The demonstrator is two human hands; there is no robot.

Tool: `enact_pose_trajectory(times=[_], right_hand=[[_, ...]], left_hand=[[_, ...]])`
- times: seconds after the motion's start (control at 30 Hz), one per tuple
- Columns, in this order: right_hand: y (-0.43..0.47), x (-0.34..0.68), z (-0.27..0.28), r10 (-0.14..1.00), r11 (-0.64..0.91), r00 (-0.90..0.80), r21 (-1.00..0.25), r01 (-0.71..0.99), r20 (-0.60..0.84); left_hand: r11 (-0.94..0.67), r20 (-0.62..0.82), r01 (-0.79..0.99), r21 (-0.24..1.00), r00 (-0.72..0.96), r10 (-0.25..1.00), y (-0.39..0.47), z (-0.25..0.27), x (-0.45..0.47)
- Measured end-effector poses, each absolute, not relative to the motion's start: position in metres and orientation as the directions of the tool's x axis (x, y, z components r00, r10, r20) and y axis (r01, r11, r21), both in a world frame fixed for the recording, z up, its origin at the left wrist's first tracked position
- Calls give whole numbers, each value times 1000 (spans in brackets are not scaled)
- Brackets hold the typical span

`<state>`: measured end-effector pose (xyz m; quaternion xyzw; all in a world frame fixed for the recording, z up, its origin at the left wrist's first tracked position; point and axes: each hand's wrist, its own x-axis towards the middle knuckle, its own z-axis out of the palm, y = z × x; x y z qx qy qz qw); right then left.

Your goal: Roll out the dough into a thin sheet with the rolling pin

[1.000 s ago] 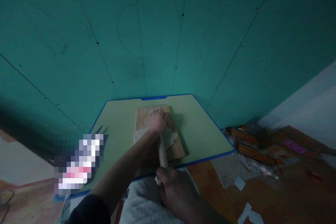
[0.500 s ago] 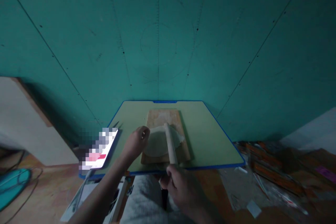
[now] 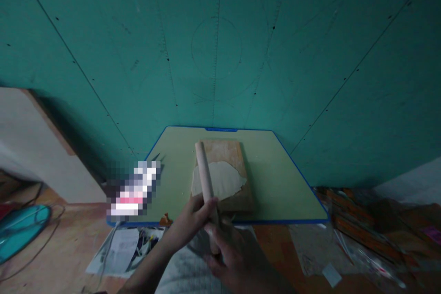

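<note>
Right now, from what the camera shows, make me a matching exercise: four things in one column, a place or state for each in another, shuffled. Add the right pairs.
Things:
1. rolling pin
2. dough sheet
3. wooden board
4. table

Places and states:
A. lies directly on the table
B. has a blue rim
C. held by the left hand and the right hand
D. spread flat on the wooden board

Right pairs: 1-C, 2-D, 3-A, 4-B

There is room to pass over the table (image 3: 280,186) right of the board (image 3: 237,205); the wall (image 3: 215,87) bars the far side, the blurred device (image 3: 134,190) the left.
</note>
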<state>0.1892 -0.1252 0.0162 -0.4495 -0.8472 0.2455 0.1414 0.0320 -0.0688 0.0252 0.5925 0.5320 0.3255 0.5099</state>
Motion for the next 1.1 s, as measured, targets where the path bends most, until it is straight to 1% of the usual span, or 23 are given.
enact_pose_trajectory(times=[0.07, 0.1, 0.13, 0.2, 0.23, 0.27, 0.3, 0.37, 0.47, 0.53, 0.6, 0.63, 0.67, 0.7, 0.77, 0.83, 0.87, 0.93, 0.97, 1.03, 1.1], right_hand=[[-119, 201, 21, 841, 451, -540, -601, 660, 37], [-114, 210, 21, 873, 410, -485, -619, 669, 54], [-107, 219, 20, 920, 349, -383, -620, 703, 84], [-91, 237, 12, 977, 211, -161, -577, 789, 137], [-83, 244, 6, 988, 135, -72, -547, 826, 136], [-77, 249, -1, 992, 82, -23, -510, 856, 121], [-72, 251, -8, 994, 60, -10, -472, 879, 108], [-71, 248, -18, 995, 75, -42, -415, 907, 88], [-83, 233, -21, 992, 124, -114, -371, 920, 50], [-90, 224, -14, 982, 175, -191, -371, 912, -6], [-83, 221, 0, 953, 256, -299, -406, 878, -47], [-71, 222, 8, 934, 296, -352, -435, 850, -53], [-54, 224, 17, 938, 303, -346, -427, 852, -26], [-32, 228, 25, 954, 286, -298, -386, 877, 30], [22, 234, 38, 965, 261, -234, -318, 912, 121], [77, 236, 43, 977, 179, -148, -211, 961, 155], [100, 235, 43, 978, 164, -134, -194, 967, 158], [133, 230, 36, 983, 146, -124, -175, 974, 134], [141, 227, 31, 986, 145, -127, -169, 975, 112], [147, 220, 21, 988, 145, -136, -152, 978, 68], [143, 216, 12, 990, 136, -132, -129, 982, 39]], left_hand=[[123, -157, 230, 965, 135, 978, -67, 23, 22], [137, -158, 223, 965, 78, 984, -66, 23, 15], [143, -153, 238, 961, 23, 988, -66, 22, 8], [130, -113, 328, 936, -70, 991, -67, 18, -7], [119, -89, 392, 912, -94, 992, -67, 15, -14], [112, -71, 458, 882, -106, 992, -68, 12, -21], [112, -65, 519, 847, -109, 992, -68, 9, -27], [124, -72, 604, 787, -110, 991, -68, 4, -35], [143, -88, 664, 734, -116, 989, -66, 4, -39], [152, -103, 704, 694, -112, 988, -64, 7, -40], [161, -93, 753, 638, -133, 987, -63, 10, -42], [164, -75, 770, 616, -150, 986, -63, 10, -44], [167, -55, 778, 605, -169, 984, -64, 9, -46], [171, -40, 776, 608, -185, 982, -66, 6, -48], [185, -58, 727, 661, -197, 979, -75, -3, -48], [231, -150, 605, 762, -182, 972, -89, -15, -42], [277, -221, 510, 814, -170, 960, -97, -21, -36], [379, -341, 305, 874, -171, 924, -110, -32, -24], [383, -352, 230, 895, -166, 921, -114, -36, -18], [387, -364, 135, 912, -166, 917, -118, -39, -10], [390, -374, 89, 916, -156, 914, -116, -37, -9]])
